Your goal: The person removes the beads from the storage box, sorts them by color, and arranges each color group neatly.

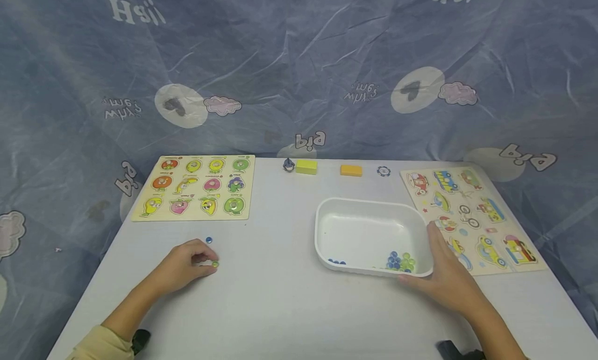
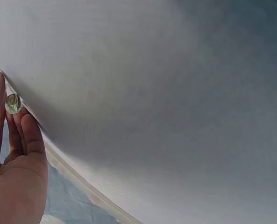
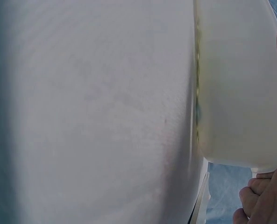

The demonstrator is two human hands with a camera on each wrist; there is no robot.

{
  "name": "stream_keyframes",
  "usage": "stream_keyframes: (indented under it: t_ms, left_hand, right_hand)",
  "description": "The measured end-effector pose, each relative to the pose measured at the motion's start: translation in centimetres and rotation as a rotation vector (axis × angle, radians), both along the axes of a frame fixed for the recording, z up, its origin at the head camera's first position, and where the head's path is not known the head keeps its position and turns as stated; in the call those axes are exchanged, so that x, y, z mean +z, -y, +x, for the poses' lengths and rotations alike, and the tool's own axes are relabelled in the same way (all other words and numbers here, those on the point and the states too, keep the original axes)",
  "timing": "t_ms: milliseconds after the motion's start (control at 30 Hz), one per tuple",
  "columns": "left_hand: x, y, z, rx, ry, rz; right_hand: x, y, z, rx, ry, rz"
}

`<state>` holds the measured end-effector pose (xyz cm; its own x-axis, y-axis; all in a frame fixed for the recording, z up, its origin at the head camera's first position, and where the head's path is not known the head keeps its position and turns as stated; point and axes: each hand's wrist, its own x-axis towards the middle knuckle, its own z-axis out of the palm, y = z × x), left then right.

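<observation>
My left hand (image 1: 186, 264) is low over the left part of the table, with thumb and fingers curled about a clear glass marble (image 2: 13, 103) with a green-yellow swirl. They appear to pinch it. Just beyond the fingertips lies a single blue marble (image 1: 208, 240). On the right, my right hand (image 1: 446, 277) grips the near right corner of a white plastic tub (image 1: 364, 201), with the thumb along the near wall and fingers at the right side. Several blue marbles (image 1: 394, 260) and green marbles (image 1: 408, 262) are gathered inside along its near edge.
A wooden fruit puzzle board (image 1: 196, 194) lies at the back left, and a vehicle puzzle board (image 1: 472, 225) at the right beside the tub. Along the back edge stand a small penguin figure (image 1: 288, 165), a yellow-green block (image 1: 306, 167), an orange block (image 1: 351, 170) and a round token (image 1: 383, 171).
</observation>
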<state>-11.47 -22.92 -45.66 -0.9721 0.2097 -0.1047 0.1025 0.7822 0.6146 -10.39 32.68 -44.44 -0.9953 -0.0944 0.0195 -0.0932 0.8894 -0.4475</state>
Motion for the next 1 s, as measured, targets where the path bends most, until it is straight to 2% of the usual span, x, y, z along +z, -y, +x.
stream_keyframes:
  t_ms: [700, 833, 1000]
  left_hand:
    - [0.2, 0.2, 0.2, 0.027, -0.003, -0.031]
    - [1.2, 0.4, 0.2, 0.035, -0.048, -0.022]
    - [3.8, -0.2, 0.4, 0.017, -0.166, 0.026]
  right_hand:
    - [0.1, 0.0, -0.1, -0.008, 0.027, 0.0]
    - [0.1, 0.0, -0.1, -0.003, 0.016, 0.004]
    - [0.1, 0.1, 0.0, -0.004, 0.016, 0.006]
